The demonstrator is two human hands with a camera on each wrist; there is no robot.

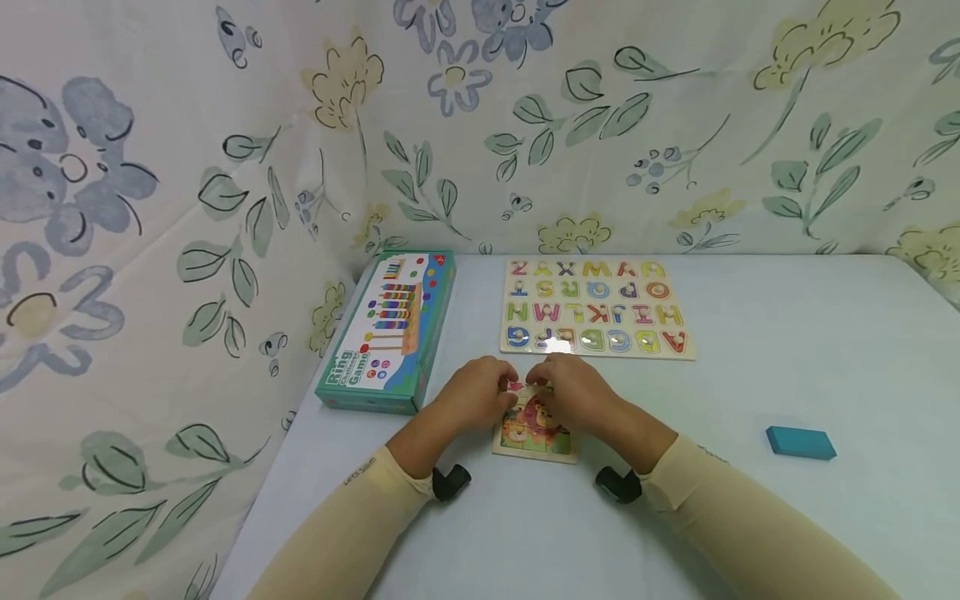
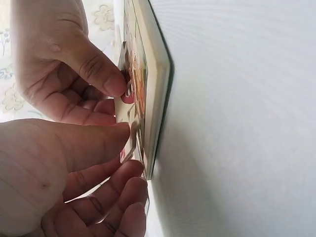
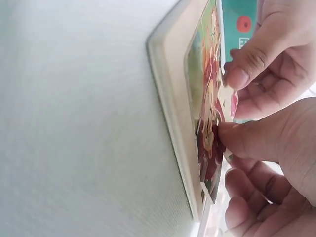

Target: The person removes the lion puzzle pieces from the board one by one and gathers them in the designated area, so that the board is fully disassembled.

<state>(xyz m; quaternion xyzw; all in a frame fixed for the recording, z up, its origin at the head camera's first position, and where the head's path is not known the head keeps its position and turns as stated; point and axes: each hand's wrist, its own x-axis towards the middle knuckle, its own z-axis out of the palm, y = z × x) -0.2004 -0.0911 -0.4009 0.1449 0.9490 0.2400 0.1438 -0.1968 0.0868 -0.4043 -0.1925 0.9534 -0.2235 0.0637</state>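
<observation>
A small wooden jigsaw puzzle (image 1: 536, 446) with a lion picture lies on the table in its pale tray (image 3: 173, 89). Both hands meet over its far edge. The left hand (image 1: 480, 392) pinches a thin puzzle piece (image 2: 132, 140) between thumb and fingers, tilted up from the picture. Opposite it, the right hand (image 1: 577, 396) has its thumb and fingers on a raised piece (image 3: 219, 116) close beside. In the right wrist view, some pieces stand tilted above the tray. The hands partly hide the puzzle's upper rows.
Behind the hands lies a wooden alphabet board (image 1: 600, 354) with colored letters. A green Ring Challenge Game box (image 1: 386, 333) sits at the left. A teal block (image 1: 801, 442) rests at the right. Floral cloth (image 1: 465, 125) hangs behind the white table.
</observation>
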